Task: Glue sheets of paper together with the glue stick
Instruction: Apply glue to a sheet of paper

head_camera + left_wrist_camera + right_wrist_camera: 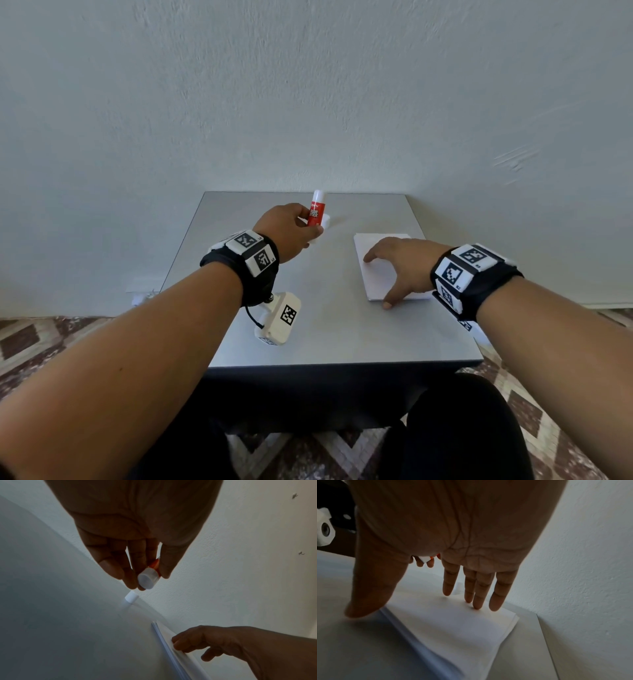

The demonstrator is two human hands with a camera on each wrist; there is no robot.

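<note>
On the grey table [342,329], toward its far left, the left hand [287,229] holds the glue stick [315,213] upright above the surface, fingers and thumb curled round its red body. From the head view the lower end of the stick is hidden behind the fingers. The left wrist view shows a white round end [147,579] poking out below the fingertips, but whether this is a cap or the base is hard to tell. A small white cylinder [131,597] stands on the table just beyond that hand, blurred; it may be the cap.

To the right, the right hand [400,263] lies spread on the stack of paper sheets [380,274], fingers straight and pressing down, gripping nothing. Its thumb [368,601] reaches over the near edge of the stack. The palm covers much of the top sheet, and the far right corner is hidden by the wrist.
</note>
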